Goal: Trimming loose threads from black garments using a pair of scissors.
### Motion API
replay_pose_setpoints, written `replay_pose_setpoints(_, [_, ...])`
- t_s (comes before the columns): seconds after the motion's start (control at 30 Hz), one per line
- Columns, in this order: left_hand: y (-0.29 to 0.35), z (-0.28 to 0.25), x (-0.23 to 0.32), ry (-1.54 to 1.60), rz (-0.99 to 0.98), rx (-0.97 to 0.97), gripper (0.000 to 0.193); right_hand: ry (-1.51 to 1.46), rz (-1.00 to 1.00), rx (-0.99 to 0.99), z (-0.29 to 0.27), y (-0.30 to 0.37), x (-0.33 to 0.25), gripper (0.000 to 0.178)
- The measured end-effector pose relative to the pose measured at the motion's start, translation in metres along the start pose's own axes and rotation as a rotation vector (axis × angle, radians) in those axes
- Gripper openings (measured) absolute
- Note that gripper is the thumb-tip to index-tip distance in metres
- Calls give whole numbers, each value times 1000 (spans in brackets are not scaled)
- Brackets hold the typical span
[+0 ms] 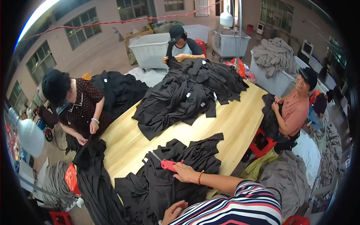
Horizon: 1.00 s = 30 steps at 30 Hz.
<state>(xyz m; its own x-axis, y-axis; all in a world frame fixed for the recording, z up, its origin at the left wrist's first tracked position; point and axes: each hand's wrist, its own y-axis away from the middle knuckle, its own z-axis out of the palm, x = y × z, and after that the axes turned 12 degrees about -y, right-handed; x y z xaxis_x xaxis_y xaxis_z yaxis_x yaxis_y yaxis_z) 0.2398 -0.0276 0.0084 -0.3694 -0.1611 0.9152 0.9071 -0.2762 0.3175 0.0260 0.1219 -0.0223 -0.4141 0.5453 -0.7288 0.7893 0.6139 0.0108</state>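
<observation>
My right hand (186, 173), with a beaded bracelet at the wrist, is closed around the red handle of what look like scissors (169, 165). Their thin grey blades point away to the left over a heap of black garments (161, 187) on the near side of the table. Low in the view, my left hand (174, 212) rests at the front of this heap, its fingers loosely extended with nothing visible in them. The striped sleeve partly covers that hand. A small white label (145, 160) shows on the black cloth beside the blade tips.
A bigger black garment pile (180, 93) covers the far part of the wooden table (240, 116). Co-workers handle black garments at the left (80, 101), far side (183, 47) and right (294, 105). White bins (150, 48) stand behind; grey cloth (283, 180) is heaped at the right.
</observation>
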Motion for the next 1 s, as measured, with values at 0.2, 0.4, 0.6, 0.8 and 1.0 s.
replay_pose_setpoints(0.2, [-123, -20, 64, 248, 64, 33, 51, -278, -261, -20, 8, -18, 51, 42])
replay_pose_setpoints(0.4, [-272, -20, 100, 435, 79, -12, 53, -427, 178, 732, -139, -38, 170, 59])
replay_pose_setpoints(0.6, [-433, 56, 129, 430, -2, -129, 54, -302, 295, 1400, -363, -17, 380, 68])
replay_pose_setpoints(0.8, [-488, 40, 73, 559, -101, 24, 59, -778, 135, 717, -294, -42, 348, 44])
replay_pose_setpoints(1.0, [-460, -44, 32, 555, -180, 382, 77, -665, 14, 120, -107, -139, 179, 42])
